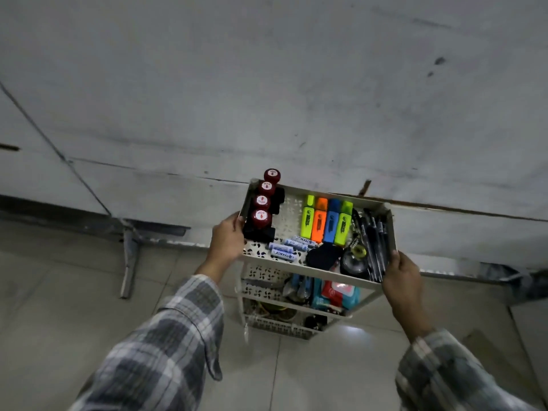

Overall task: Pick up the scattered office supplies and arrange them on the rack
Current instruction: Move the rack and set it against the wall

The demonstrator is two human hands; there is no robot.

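Hands sit on opposite sides of the rack's (350, 277) top tier: the left hand (228, 237) curls its fingers over the left rim beside the stamps, and the right hand (400, 277) grips the near right corner by the pens, so both are closed on the rack. It stands 3 tiers tall over the tiled floor (326, 369), close to a grey wall (267, 84); whether its feet touch the floor I cannot tell. On the top tier, 4 red-capped stamps (262, 201) stand upright in a row along the left edge, 4 highlighters (326, 221) lie side by side in the middle, a few batteries (289, 249) lie near the front and a bundle of black pens (373, 244) runs along the right wall. A red and teal packet (338, 293) shows on the tier below. The rack looks like thin perforated plastic, probably light yet inclined to flex and sway when loaded. Rim holds close to the corner posts, 1 hand per side as here, seem the stiffest places to take it. Tilting is the likely risk: the stamps look top-heavy, and the batteries and pens would roll.
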